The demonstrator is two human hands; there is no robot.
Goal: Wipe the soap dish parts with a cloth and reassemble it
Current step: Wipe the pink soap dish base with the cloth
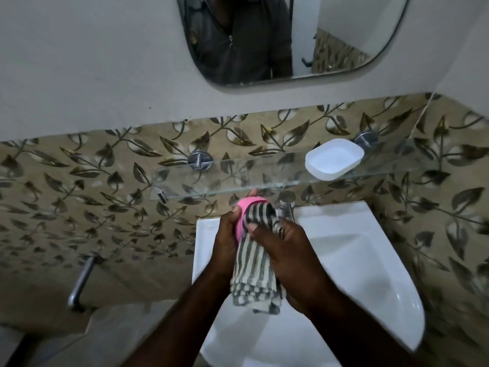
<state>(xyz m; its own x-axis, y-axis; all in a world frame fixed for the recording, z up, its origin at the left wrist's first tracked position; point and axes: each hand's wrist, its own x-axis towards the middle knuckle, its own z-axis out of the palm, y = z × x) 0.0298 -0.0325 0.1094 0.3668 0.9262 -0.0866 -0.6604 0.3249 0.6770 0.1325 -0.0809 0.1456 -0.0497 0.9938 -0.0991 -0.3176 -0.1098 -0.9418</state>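
Observation:
Above the white sink, my left hand [227,235] grips a pink soap dish part [244,210] held on edge. A grey and white striped cloth [255,268] is pressed into that pink part by my right hand [284,256], whose thumb lies on top of the fabric. The rest of the cloth hangs down between my two hands. The white soap dish part [334,158] lies open side up on the glass shelf, to the upper right of my hands.
A glass shelf [238,176] on metal brackets runs along the leaf-patterned tiled wall. The tap [287,207] stands just behind my hands, at the back of the white sink [365,260]. A mirror [330,49] hangs above. A metal bar [80,282] sticks out at the lower left.

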